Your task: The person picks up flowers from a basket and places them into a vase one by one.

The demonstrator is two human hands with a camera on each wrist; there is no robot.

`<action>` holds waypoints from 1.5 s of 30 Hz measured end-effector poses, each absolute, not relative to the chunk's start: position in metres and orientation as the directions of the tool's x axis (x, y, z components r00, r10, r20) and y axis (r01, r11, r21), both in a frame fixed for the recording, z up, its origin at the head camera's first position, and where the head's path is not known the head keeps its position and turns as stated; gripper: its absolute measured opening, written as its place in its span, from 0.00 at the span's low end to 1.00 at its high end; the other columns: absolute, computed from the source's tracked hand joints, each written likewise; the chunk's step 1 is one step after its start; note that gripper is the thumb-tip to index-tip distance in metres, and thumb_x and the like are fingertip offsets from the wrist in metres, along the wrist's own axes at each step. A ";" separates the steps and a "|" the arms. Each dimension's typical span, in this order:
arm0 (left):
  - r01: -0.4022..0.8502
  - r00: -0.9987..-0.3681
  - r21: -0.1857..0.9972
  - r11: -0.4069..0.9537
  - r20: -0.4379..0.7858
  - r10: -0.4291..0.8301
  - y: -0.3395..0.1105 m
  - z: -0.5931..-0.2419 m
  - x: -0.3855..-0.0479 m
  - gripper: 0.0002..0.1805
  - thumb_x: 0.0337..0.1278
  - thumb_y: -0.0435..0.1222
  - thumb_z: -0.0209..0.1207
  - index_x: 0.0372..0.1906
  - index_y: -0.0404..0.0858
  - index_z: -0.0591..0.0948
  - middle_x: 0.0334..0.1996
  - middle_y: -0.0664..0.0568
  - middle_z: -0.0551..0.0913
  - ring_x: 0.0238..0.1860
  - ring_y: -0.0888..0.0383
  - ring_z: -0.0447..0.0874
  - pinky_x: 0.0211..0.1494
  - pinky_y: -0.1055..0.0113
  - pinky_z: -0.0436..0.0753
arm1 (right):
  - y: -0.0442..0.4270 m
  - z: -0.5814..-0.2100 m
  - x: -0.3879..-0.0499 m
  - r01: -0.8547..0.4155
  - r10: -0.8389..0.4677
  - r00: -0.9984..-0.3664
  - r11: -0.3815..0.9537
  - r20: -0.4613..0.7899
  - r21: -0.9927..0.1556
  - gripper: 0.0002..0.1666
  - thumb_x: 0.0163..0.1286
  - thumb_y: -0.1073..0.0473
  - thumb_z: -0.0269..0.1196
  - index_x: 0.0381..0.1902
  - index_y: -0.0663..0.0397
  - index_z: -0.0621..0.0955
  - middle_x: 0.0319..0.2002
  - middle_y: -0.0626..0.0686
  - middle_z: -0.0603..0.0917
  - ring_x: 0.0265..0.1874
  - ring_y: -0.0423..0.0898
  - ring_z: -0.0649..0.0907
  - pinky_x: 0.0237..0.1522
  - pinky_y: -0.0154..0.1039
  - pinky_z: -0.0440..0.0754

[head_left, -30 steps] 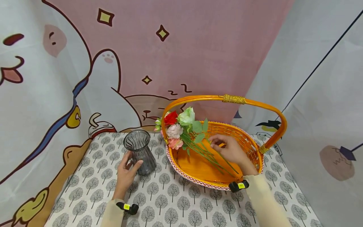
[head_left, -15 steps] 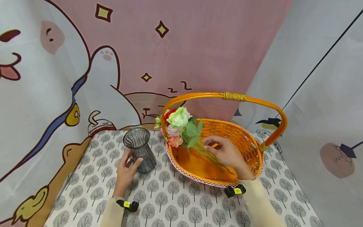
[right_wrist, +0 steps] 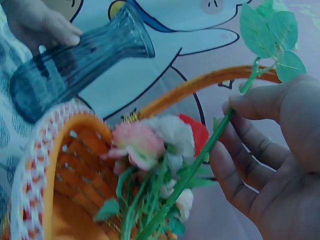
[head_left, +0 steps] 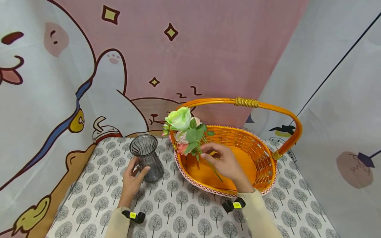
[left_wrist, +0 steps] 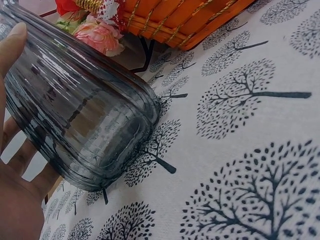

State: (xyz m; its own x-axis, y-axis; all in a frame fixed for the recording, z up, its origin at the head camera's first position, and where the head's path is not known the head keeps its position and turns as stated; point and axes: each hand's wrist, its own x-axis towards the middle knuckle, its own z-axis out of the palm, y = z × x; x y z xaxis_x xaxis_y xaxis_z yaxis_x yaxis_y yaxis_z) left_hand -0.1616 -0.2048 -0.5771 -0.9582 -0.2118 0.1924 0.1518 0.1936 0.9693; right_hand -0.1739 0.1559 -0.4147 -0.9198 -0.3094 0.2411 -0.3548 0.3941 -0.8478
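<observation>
A pale green-white artificial rose (head_left: 179, 118) is raised over the left end of the orange basket (head_left: 194, 170). My right hand (head_left: 221, 162) pinches its green stem (right_wrist: 192, 170) between thumb and fingers, just below the leaves. A pink flower (right_wrist: 136, 142), a whitish one (right_wrist: 172, 135) and a red one (right_wrist: 198, 131) lie in the basket, their heads towards its left rim. Left of the basket stands a grey ribbed glass vase (head_left: 151, 165), upright on the cloth. My left hand (head_left: 132, 183) holds it from the left, thumb in front and fingers behind.
The basket's tall handle (head_left: 208, 101) arches over it, wrapped with gold cord at the top. Beneath everything is a tree-print tablecloth (head_left: 178, 215). A cartoon-printed curtain (head_left: 223, 49) hangs behind the table.
My right hand has moved left with the pinched rose, lifting it away from the other flowers and over the red one. My left hand and the vase have stayed in place.
</observation>
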 end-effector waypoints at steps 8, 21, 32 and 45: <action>0.146 -0.959 0.967 0.208 0.189 -0.209 -0.204 -0.578 -0.161 0.45 0.64 0.37 0.69 0.81 0.40 0.60 0.77 0.45 0.64 0.78 0.45 0.62 0.81 0.40 0.63 | 0.131 -0.412 -0.181 -0.357 -0.286 -0.918 0.297 0.274 -0.886 0.12 0.72 0.57 0.68 0.51 0.48 0.86 0.40 0.50 0.87 0.38 0.46 0.84 0.35 0.35 0.85; 0.135 -0.964 0.976 0.171 0.170 -0.204 -0.207 -0.574 -0.157 0.45 0.64 0.38 0.69 0.81 0.43 0.60 0.78 0.46 0.62 0.80 0.46 0.58 0.83 0.42 0.60 | 0.099 -0.394 -0.197 -0.371 -0.180 -0.921 0.130 0.346 -0.919 0.15 0.74 0.59 0.66 0.56 0.55 0.83 0.44 0.55 0.85 0.40 0.48 0.83 0.38 0.35 0.85; 0.157 -0.961 0.974 0.164 0.189 -0.201 -0.207 -0.577 -0.159 0.43 0.64 0.36 0.69 0.81 0.45 0.61 0.77 0.47 0.64 0.79 0.46 0.59 0.83 0.41 0.60 | 0.071 -0.377 -0.206 -0.424 -0.079 -0.904 0.032 0.421 -0.905 0.16 0.73 0.62 0.66 0.57 0.53 0.83 0.42 0.58 0.85 0.33 0.45 0.83 0.33 0.34 0.87; 0.161 -0.961 0.972 0.173 0.194 -0.198 -0.205 -0.576 -0.161 0.42 0.64 0.37 0.69 0.80 0.50 0.63 0.74 0.50 0.69 0.77 0.48 0.63 0.83 0.42 0.61 | 0.046 -0.354 -0.215 -0.485 -0.059 -0.872 -0.026 0.485 -0.874 0.19 0.71 0.62 0.68 0.59 0.50 0.84 0.41 0.58 0.87 0.35 0.47 0.84 0.38 0.45 0.90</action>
